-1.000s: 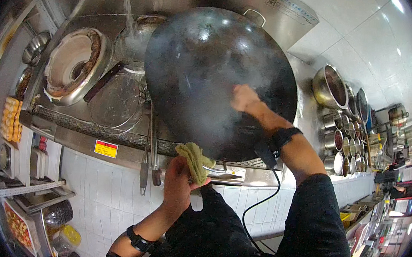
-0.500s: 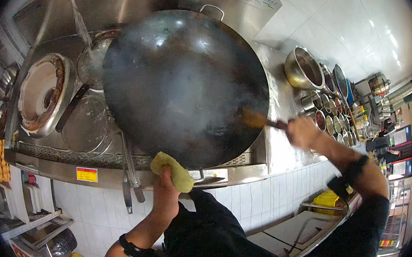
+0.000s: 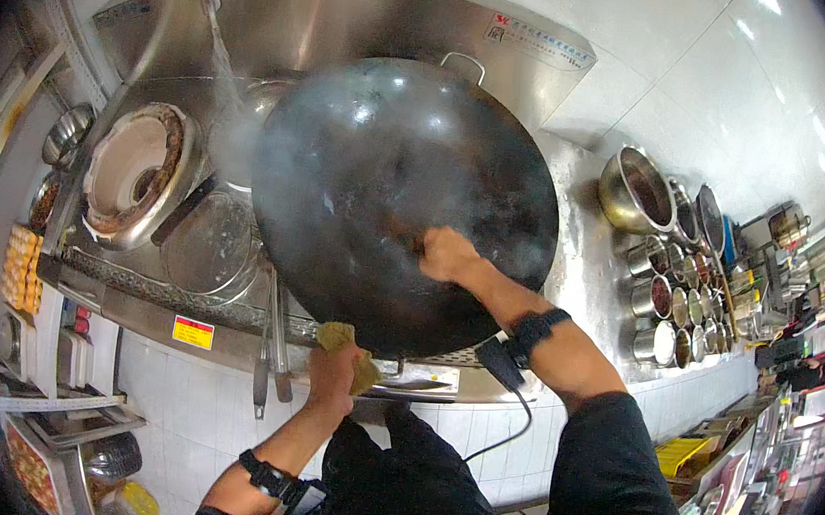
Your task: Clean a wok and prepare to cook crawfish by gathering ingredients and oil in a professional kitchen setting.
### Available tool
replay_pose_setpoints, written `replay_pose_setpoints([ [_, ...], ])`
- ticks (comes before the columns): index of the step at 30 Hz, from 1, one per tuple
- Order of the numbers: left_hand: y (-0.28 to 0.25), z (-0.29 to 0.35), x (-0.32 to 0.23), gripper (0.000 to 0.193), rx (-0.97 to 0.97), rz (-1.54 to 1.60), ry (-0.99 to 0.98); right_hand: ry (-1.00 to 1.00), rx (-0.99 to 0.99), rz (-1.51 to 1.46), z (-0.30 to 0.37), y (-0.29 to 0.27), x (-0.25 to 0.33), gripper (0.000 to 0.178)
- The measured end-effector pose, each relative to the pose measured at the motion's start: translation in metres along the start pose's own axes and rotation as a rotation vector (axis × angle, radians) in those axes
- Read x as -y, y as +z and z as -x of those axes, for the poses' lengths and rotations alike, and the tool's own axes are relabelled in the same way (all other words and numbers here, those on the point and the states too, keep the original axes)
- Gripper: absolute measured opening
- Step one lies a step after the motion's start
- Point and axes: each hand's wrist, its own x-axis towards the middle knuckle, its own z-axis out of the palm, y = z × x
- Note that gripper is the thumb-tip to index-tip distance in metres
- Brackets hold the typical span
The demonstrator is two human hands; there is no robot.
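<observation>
A large dark wok (image 3: 482, 174) sits on the steel stove, with steam drifting over its bowl. My right hand (image 3: 448, 255) reaches over the wok, fingers closed round a brush (image 3: 405, 234). Only a brownish, blurred bit of the brush shows against the dark metal; its handle is hidden by the hand. At the wok's near edge my left hand (image 3: 333, 370) is closed on a folded yellowish cloth (image 3: 335, 334). The cloth lies against the rim there; what is under it cannot be seen. A loop handle (image 3: 465, 59) rises from the wok's far rim.
Left of the wok are a round burner (image 3: 139, 179), a wire strainer (image 3: 208, 241) and long-handled tools (image 3: 279, 334) hanging over the front edge. To the right stand a steel bowl (image 3: 630, 195) and several seasoning pots (image 3: 651, 301). A thin water stream (image 3: 224, 62) falls at the back left.
My right hand has moved left, from beyond the wok's right rim to over its middle, with the brush. The left hand still grips the cloth at the near rim. The view has shifted slightly.
</observation>
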Motion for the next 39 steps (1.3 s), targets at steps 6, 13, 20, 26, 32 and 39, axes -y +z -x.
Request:
replay_pose_setpoints([
  [6, -0.036, -0.006, -0.05, 0.014, 0.02, -0.208, 0.269, -0.25, 0.36, -0.13, 0.115, -0.053, -0.034, 0.032],
  [13, -0.036, 0.025, -0.111, 0.017, 0.015, -0.346, 0.219, -0.066, 0.299, 0.706, 0.052, -0.088, -0.084, 0.027],
  [20, -0.025, 0.053, -0.018, 0.008, -0.064, -0.157, 0.385, -0.158, -0.145, 0.35, -0.058, -0.032, -0.03, 0.025],
  [26, 0.004, 0.003, 0.039, 0.019, -0.094, -0.292, 0.504, -0.295, 0.082, 0.071, 0.019, 0.015, -0.008, 0.033],
  [32, -0.028, -0.011, -0.008, 0.026, -0.2, -0.44, 0.543, 0.036, 0.352, 0.45, 0.091, -0.051, -0.07, 0.038],
  [39, -0.025, 0.039, -0.059, 0.009, -0.049, -0.253, 0.48, -0.029, -0.079, 0.5, -0.059, -0.061, -0.065, 0.027],
])
